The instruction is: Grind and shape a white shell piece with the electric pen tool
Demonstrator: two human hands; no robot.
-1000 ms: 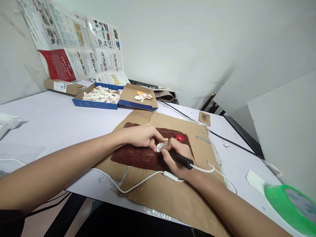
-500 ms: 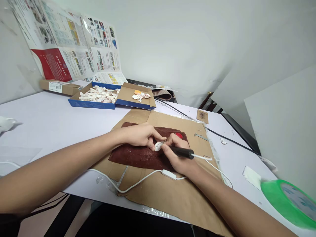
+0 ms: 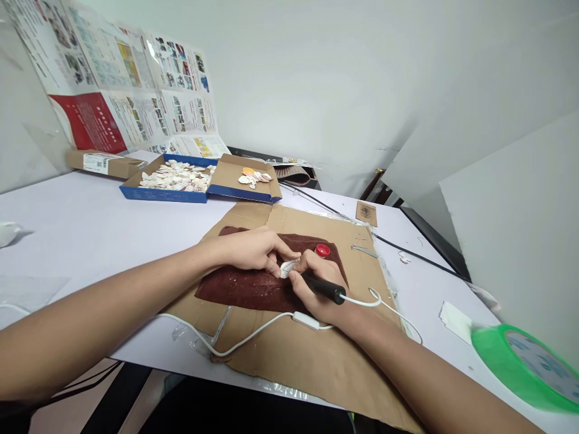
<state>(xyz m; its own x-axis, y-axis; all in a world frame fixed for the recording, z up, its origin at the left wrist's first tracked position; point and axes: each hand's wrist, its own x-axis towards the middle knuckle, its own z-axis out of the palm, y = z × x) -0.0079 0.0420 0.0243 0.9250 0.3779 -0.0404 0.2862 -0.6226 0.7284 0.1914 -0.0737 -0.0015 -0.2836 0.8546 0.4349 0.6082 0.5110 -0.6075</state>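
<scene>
My left hand [image 3: 257, 250] is closed, pinching a small white shell-like piece [image 3: 288, 267] between thumb and fingers over a dark red cloth [image 3: 244, 290]. In my right hand [image 3: 319, 283] is a black corded pen tool [image 3: 326, 287], gripped like a pencil, with a white cord [image 3: 362, 302] leaving its back end. Its tip is hidden by my fingers near the piece, so contact cannot be made out. Just beyond my right hand stands a red round cap [image 3: 322, 250]. An inline switch [image 3: 306, 320] on the white cord lies in front of the cloth.
Cardboard [image 3: 307, 355] lies under the cloth. Behind it, a blue-edged box [image 3: 163, 193] holds many white pieces, more resting on its lid [image 3: 224, 175]. Tweezers [image 3: 364, 251], a black cable [image 3: 416, 254] and green tape [image 3: 493, 361] are to the right.
The whole view has shifted slightly left. The pen's back end has dipped a little, and the red cap shows more fully. Both hands keep their grip.
</scene>
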